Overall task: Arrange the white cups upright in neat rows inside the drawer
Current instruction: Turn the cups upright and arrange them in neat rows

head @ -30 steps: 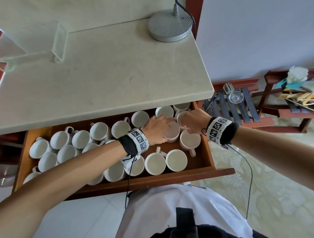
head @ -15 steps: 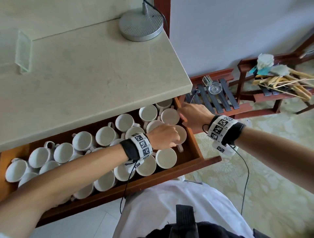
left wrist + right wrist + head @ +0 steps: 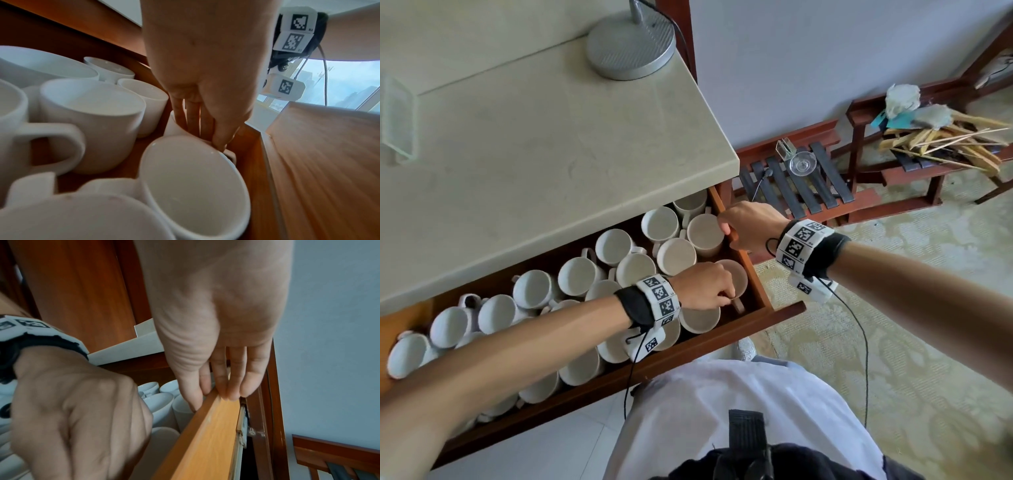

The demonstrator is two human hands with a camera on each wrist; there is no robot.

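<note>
Item: drawer [image 3: 753, 274], wooden, pulled out beneath a pale countertop [image 3: 544, 144]; contents, white cups [image 3: 613, 245], mouths up, crowded in loose rows, handles pointing various ways.

Cup in hand: one white cup [image 3: 736, 279] in the drawer's near right corner, close against the right wall. It lay directly beneath the left hand [image 3: 703, 286]. Its handle [image 3: 738, 305] pointed toward the drawer front.

Left hand: fingers [image 3: 221, 138] curled down over the rim by the handle, appearing to pinch the cup there; the nearer hand to this cup.

Right hand [image 3: 748, 226]: farther back, fingers [image 3: 232, 386] held together and hooked over the top edge of the right drawer wall, thumb on the inner side, pinching the wood.

Judgement: any turn of the cup would pivot about its upright axis, with little room on the wall side.
</note>
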